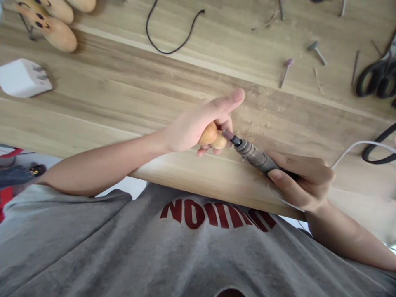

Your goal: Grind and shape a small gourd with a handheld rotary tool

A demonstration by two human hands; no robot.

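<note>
A small gourd (208, 133) with a rounded orange-tan body and a paler end lies in my left hand (198, 121). The fingers curl under it while the thumb sticks out to the right, off the gourd. My right hand (305, 181) grips a grey rotary tool (255, 156), thumb and fingers wrapped around its body. The tool's brownish grinding bit (228, 134) is at the pale end of the gourd; whether it touches I cannot tell. A white cord (349, 148) runs from behind my right hand.
Pale shavings (256, 119) lie on the wooden table (117, 95). Several gourds with drawn faces (52, 29) and a white plug adapter (24, 78) are at the left. A black cord (167, 53) curves at the back. Rightward lie a pink-tipped bit (287, 70), a grey-headed bit (317, 51) and black-handled scissors (373, 78).
</note>
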